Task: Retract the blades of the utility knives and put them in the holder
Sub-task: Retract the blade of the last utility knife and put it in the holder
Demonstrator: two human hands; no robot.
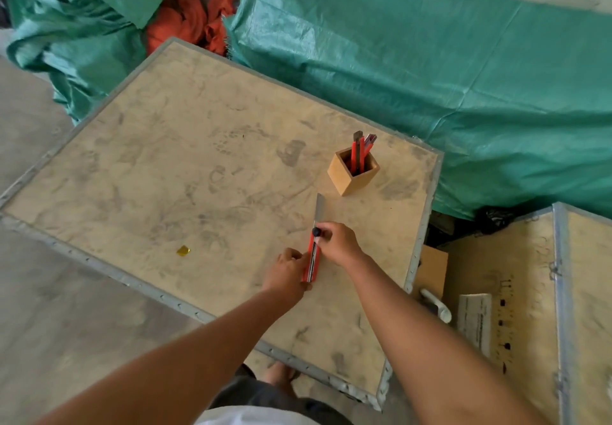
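A red utility knife (312, 257) lies on the plywood crate top (185, 173), its silver blade extended and pointing away from me toward the holder. My left hand (288, 270) grips the rear of the red handle. My right hand (337, 242) holds the front part, fingers at the black slider knob. The square wooden holder (353, 173) stands upright just beyond the blade tip, apart from it. Inside it stand two or three red knives (362, 150), handles up.
A small yellow scrap (183, 250) lies on the crate top at left. Green tarpaulin (430, 70) and red cloth (192, 17) are heaped behind. A second crate (530, 292) sits at right, with a white handle (437, 305) and a label in the gap. My foot shows below the near edge.
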